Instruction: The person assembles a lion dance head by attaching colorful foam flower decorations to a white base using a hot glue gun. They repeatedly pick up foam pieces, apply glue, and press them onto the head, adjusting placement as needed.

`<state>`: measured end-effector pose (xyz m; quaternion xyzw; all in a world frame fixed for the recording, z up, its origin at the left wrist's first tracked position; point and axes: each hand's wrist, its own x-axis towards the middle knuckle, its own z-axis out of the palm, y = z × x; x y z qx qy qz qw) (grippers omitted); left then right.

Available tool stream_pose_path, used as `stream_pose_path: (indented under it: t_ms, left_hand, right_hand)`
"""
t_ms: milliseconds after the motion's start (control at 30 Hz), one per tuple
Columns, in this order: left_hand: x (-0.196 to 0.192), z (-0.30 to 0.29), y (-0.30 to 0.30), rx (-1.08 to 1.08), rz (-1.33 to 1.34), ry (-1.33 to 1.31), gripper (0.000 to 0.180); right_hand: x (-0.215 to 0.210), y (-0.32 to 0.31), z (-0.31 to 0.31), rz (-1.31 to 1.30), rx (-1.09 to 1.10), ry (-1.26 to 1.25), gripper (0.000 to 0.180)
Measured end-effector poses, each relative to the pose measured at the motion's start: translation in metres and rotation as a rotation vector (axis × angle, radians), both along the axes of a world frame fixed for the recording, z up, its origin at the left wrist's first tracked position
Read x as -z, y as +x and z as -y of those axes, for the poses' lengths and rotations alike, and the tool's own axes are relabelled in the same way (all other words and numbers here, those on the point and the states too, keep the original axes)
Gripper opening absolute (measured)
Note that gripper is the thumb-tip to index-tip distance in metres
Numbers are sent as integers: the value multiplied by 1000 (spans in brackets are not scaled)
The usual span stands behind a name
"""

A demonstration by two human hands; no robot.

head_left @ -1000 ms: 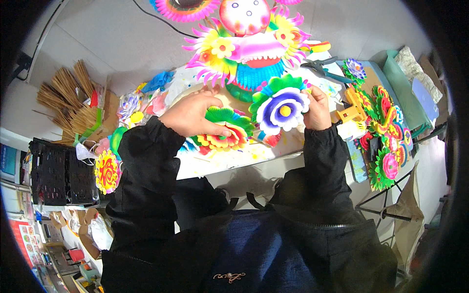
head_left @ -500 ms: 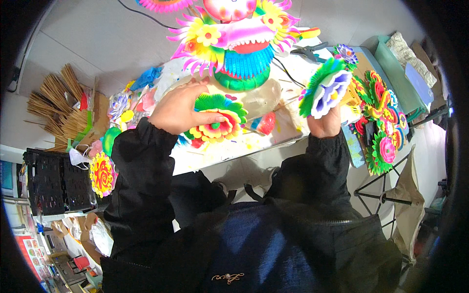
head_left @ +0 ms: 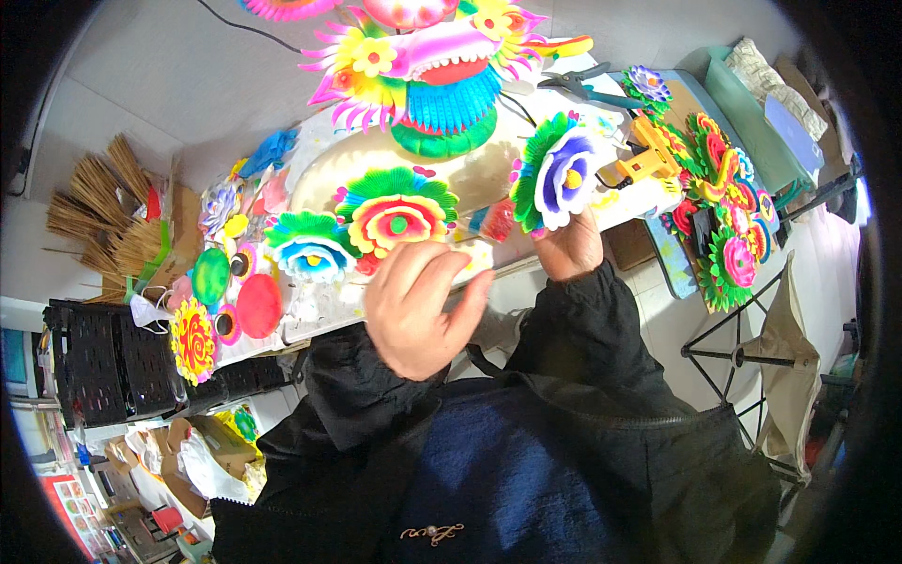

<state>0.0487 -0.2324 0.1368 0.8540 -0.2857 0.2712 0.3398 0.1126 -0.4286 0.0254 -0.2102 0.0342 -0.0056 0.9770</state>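
My right hand (head_left: 575, 249) grips, from below, a purple and white layered flower (head_left: 564, 179) backed by green and blue leaves; it is held upright over the table's right part. My left hand (head_left: 413, 315) hovers at the table's front edge, fingers loosely bent and thumb apart, with nothing visible in it. Just beyond its fingers lies a red and yellow flower (head_left: 398, 226) with a green centre and green leaves. Beside that sits a blue and white flower (head_left: 315, 261). Behind them stands a colourful beast-head figure (head_left: 451, 94) with white teeth and pink fringes.
Pliers (head_left: 592, 89) and a yellow tool (head_left: 648, 160) lie at the table's right. A side board (head_left: 672, 268) carries several flowers. At left are bundled thin sticks (head_left: 103, 197), red and green discs (head_left: 258, 305), a yellow-red round ornament (head_left: 194, 340) and black crates (head_left: 103, 367).
My left hand has let go of the red and yellow flower and drawn back toward my body. The purple flower, still in my right hand, has moved left and turned its face more toward me.
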Motion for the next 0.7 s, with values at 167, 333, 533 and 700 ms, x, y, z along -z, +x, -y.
stream_pose_path:
  t_ms: [167,333,533,700]
  left_hand:
    - [24,41,15,137,-649,-575,60]
    - [32,53,33,312,-574,-812,37]
    - [40,47,29,222,-610,-473,36]
    - [31,49,29,291,-607,-359,55]
  right_hand:
    - [-2,-10,-12,-29,-4,65,43]
    - [-2,-27,-12,155,76,-208,42]
    - [-16,-41,43,489,340,-922,96]
    - [-19,-49,41,237,214,-1080,79]
